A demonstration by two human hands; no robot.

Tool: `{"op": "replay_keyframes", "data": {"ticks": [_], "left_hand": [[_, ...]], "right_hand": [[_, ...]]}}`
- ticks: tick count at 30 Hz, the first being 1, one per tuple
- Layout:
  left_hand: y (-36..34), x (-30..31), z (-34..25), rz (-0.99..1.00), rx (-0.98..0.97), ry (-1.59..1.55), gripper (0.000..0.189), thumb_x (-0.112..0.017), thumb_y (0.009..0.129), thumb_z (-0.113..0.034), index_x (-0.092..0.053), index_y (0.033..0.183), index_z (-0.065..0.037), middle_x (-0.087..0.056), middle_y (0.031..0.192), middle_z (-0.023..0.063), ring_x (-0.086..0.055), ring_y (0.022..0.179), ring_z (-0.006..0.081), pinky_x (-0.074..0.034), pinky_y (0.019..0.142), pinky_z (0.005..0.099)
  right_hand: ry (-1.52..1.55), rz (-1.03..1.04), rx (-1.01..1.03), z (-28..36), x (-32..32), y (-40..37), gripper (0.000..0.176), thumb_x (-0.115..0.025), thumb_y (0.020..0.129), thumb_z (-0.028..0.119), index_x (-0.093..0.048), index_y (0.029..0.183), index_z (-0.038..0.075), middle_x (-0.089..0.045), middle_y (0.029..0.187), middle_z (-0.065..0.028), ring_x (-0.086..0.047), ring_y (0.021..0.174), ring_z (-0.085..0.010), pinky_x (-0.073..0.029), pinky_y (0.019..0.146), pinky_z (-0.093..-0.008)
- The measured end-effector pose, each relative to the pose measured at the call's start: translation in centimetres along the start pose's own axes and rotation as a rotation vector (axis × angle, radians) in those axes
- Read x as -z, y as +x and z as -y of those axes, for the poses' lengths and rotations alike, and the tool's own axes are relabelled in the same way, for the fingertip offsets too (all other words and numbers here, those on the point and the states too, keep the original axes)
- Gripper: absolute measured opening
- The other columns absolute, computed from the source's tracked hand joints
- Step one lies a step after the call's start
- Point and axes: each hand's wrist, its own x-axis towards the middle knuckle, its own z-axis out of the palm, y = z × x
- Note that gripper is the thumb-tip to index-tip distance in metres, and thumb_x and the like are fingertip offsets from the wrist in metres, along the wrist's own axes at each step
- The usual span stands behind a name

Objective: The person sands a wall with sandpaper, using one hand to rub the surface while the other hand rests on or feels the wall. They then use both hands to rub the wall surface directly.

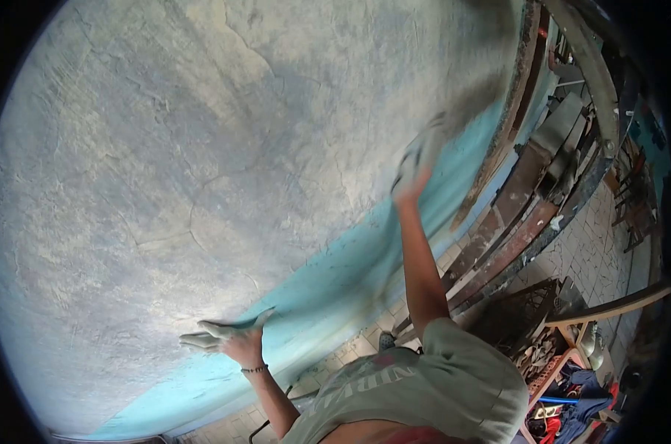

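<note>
A large wall (pixel 202 148) with a rough grey and cream surface, finely cracked in places, fills most of the view. Its lower band is turquoise (pixel 328 274). My left hand (pixel 230 343) rests on the wall near the border of the two colours, fingers stretched out and thumb apart, pale dust on them. A dark beaded bracelet (pixel 255 368) circles that wrist. Higher up and to the right, my right hand (pixel 417 164) is at the wall beside the turquoise edge. It is greyish and smeared by motion, so I cannot make out its fingers or anything under them.
Wooden boards and beams (pixel 509 211) lean along the right side, close to my right arm. Behind them is a tiled floor (pixel 579 237). At the lower right, a reddish crate (pixel 554 377) stands by a heap of cloths (pixel 583 403) and a curved wooden piece (pixel 609 305).
</note>
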Motion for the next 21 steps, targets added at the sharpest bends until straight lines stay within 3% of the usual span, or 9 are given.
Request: {"op": "replay_keyframes", "data": {"ticks": [2, 3, 6, 7, 9, 11, 14, 18, 21], "left_hand": [[-0.1, 0.0, -0.1, 0.018, 0.001, -0.014, 0.169, -0.068, 0.045, -0.100, 0.008, 0.165, -0.007, 0.017, 0.159, 0.0453, 0.014, 0.149, 0.0621, -0.004, 0.112, 0.0806], [-0.1, 0.0, -0.1, 0.011, 0.002, -0.019, 0.169, -0.067, 0.045, -0.101, 0.008, 0.165, -0.007, 0.016, 0.159, 0.0452, 0.013, 0.149, 0.0624, -0.004, 0.112, 0.0806], [0.0, -0.3, -0.1, -0.018, -0.006, -0.010, 0.168, -0.066, 0.046, -0.101, 0.006, 0.165, -0.007, 0.016, 0.159, 0.0457, 0.013, 0.150, 0.0620, -0.003, 0.112, 0.0808], [0.0, -0.3, 0.0, -0.010, -0.003, -0.013, 0.167, -0.066, 0.046, -0.101, 0.005, 0.165, -0.007, 0.016, 0.159, 0.0460, 0.013, 0.150, 0.0621, -0.003, 0.112, 0.0808], [-0.4, -0.2, 0.2, 0.021, 0.004, -0.019, 0.167, -0.066, 0.046, -0.101, 0.004, 0.165, -0.007, 0.015, 0.159, 0.0465, 0.013, 0.149, 0.0622, -0.003, 0.111, 0.0810], [-0.3, -0.1, 0.4, -0.002, -0.033, -0.016, 0.167, -0.066, 0.047, -0.101, 0.004, 0.165, -0.006, 0.015, 0.158, 0.0468, 0.013, 0.149, 0.0629, -0.003, 0.111, 0.0814], [0.0, -0.4, 0.2, -0.009, -0.033, -0.008, 0.169, -0.066, 0.047, -0.101, 0.003, 0.164, -0.001, 0.015, 0.158, 0.0479, 0.015, 0.148, 0.0645, -0.004, 0.110, 0.0819], [-0.8, -0.4, 0.6, 0.050, 0.003, -0.003, 0.167, -0.067, 0.047, -0.100, 0.001, 0.164, -0.003, 0.014, 0.157, 0.0489, 0.013, 0.147, 0.0654, -0.005, 0.110, 0.0822], [-0.6, -0.6, 0.4, 0.000, -0.019, -0.029, 0.164, -0.065, 0.049, -0.101, 0.003, 0.165, -0.008, 0.013, 0.158, 0.0479, 0.011, 0.148, 0.0658, -0.005, 0.110, 0.0821]], "right_hand": [[0.584, -0.358, -0.764, 1.0, -1.2, 1.2, 0.069, -0.045, 0.102, 0.030, -0.032, 0.154, -0.014, -0.028, 0.165, -0.0298, -0.031, 0.151, -0.0430, -0.019, 0.125, -0.0492], [0.044, -0.095, -0.267, -4.9, -0.2, -0.9, 0.065, -0.046, 0.103, 0.026, -0.034, 0.154, -0.012, -0.029, 0.165, -0.0269, -0.031, 0.152, -0.0411, -0.017, 0.126, -0.0471], [-0.260, 0.243, 0.233, 0.5, 1.4, 0.8, 0.066, -0.049, 0.099, 0.015, -0.030, 0.156, -0.012, -0.027, 0.166, -0.0266, -0.029, 0.153, -0.0386, -0.016, 0.126, -0.0441], [-0.229, 0.187, 0.152, -4.1, 1.9, 0.0, 0.067, -0.049, 0.099, 0.016, -0.028, 0.156, -0.011, -0.026, 0.167, -0.0260, -0.026, 0.155, -0.0388, -0.014, 0.127, -0.0450], [-0.074, 0.035, -0.290, -5.8, 1.5, -0.1, 0.066, -0.049, 0.099, 0.017, -0.031, 0.156, -0.011, -0.026, 0.166, -0.0274, -0.023, 0.155, -0.0422, -0.013, 0.126, -0.0485], [0.122, -0.049, -0.238, -4.4, 0.5, -0.2, 0.066, -0.049, 0.102, 0.022, -0.031, 0.156, -0.010, -0.027, 0.166, -0.0274, -0.022, 0.155, -0.0436, -0.013, 0.126, -0.0496], [-0.229, 0.220, 0.162, -1.9, 1.7, 0.0, 0.066, -0.046, 0.106, 0.026, -0.025, 0.159, -0.008, -0.023, 0.168, -0.0244, -0.017, 0.157, -0.0379, -0.012, 0.127, -0.0449], [-0.027, -0.006, -0.363, -4.0, 1.1, -0.2, 0.066, -0.048, 0.104, 0.022, -0.027, 0.158, -0.010, -0.024, 0.167, -0.0268, -0.019, 0.156, -0.0416, -0.012, 0.127, -0.0482], [-0.202, 0.148, -0.048, -3.1, 1.8, -0.1, 0.065, -0.045, 0.106, 0.024, -0.027, 0.158, -0.010, -0.022, 0.168, -0.0266, -0.018, 0.156, -0.0414, -0.012, 0.127, -0.0477]]}}
